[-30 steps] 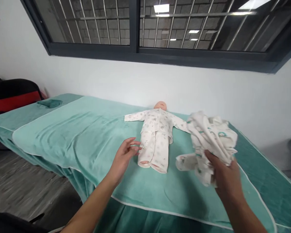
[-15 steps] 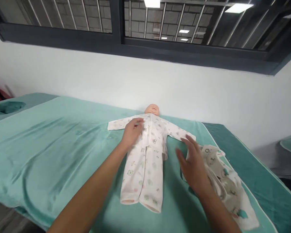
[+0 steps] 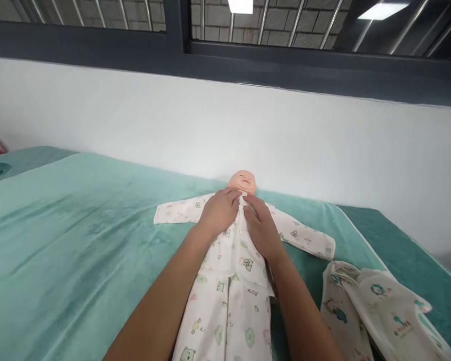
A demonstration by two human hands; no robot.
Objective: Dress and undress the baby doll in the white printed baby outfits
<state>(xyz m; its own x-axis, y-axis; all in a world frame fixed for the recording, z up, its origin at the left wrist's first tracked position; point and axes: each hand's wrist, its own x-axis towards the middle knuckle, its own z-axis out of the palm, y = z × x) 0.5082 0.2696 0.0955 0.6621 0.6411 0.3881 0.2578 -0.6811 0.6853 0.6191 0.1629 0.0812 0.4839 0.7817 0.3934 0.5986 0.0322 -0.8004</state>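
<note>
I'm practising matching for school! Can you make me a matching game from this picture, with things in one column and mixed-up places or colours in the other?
Things
1. Left hand and right hand
2. Doll's head
3. Loose clothes
4. Window frame

Places and colours
A. Dark grey, above the white wall
B. On the printed shirt, near its collar
C. On the green blanket, beyond the right forearm
D. Pinkish, with a face

Right pairs: 1-B, 2-D, 3-C, 4-A
</note>
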